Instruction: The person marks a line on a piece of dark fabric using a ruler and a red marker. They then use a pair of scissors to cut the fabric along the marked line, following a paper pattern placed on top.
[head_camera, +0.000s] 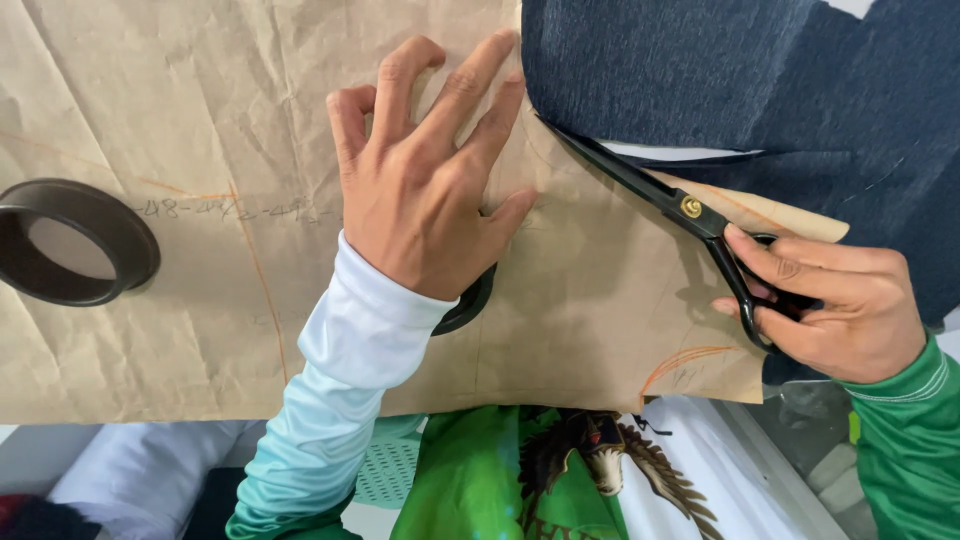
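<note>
L hand (435, 190) lies flat w/ fingers spread wide on the brown pattern paper (200, 330), pressing it down, holding nothing; its heel covers part of a dark ring weight (470, 305). R hand (830, 300) has its grip closed thru the handles of black scissors (660, 195), thumb and fingers in the loops. Blades run up-left along the paper's edge, tips right where it meets the dark blue fabric (720, 80), just beside L fingertips. Fabric lies top right, partly over the paper. A 2nd dark ring (70, 240) sits on the paper at far left, well apart from both hands. Orange chalk lines cross the paper.
</note>
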